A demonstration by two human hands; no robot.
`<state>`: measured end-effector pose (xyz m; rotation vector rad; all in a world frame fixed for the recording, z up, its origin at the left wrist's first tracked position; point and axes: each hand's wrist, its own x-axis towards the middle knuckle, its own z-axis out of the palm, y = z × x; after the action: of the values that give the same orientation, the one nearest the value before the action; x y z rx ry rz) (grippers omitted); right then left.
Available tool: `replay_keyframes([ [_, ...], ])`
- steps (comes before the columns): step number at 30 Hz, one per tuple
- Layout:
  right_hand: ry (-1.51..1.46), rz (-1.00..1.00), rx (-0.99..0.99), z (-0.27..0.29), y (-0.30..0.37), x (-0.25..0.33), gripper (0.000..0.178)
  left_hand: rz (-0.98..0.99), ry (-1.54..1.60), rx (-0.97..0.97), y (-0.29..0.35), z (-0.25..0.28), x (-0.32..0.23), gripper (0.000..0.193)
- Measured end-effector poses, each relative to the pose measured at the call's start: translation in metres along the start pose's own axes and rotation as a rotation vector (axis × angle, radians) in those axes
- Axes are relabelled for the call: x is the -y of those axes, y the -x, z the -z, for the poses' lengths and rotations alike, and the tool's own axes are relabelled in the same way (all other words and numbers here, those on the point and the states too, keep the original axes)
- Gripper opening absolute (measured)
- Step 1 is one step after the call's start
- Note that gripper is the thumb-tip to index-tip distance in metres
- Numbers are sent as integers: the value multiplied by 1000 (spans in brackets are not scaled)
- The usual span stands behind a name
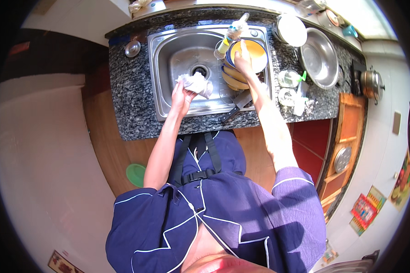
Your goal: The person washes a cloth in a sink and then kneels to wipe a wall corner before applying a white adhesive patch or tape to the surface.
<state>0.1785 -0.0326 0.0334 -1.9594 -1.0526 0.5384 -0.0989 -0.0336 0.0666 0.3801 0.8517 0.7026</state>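
Note:
My left hand [182, 98] is closed on a crumpled white cloth [196, 85], held above the sink basin [168, 59] close to its drain. My right hand [243, 60] is at a yellow bowl [256, 53] with a dark blue rim, a thumb or finger stretched along its inside; the other fingers are partly hidden at the rim. Beneath it, more yellow bowls [234, 78] are stacked on the sink's right side. A knife [231, 113] with a dark handle lies by the sink's front right edge.
The faucet [234, 29] with a patterned cover stands behind the bowls. On the granite counter [134, 109], to the right, are a large metal basin [320, 58], a white round container [292, 30] and clear bottles [288, 78]. A small metal lid [132, 48] lies left of the sink.

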Motion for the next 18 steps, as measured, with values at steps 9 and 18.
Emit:
replay_keyframes([
  [9, 194, 297, 56, -13, -17, -10, 40, -45, 119, -92, -32, -37, 34, 37],
  [18, -279, -45, 33, -21, 48, 12, 40, -13, 121, -144, -64, -53, 44, 39],
])
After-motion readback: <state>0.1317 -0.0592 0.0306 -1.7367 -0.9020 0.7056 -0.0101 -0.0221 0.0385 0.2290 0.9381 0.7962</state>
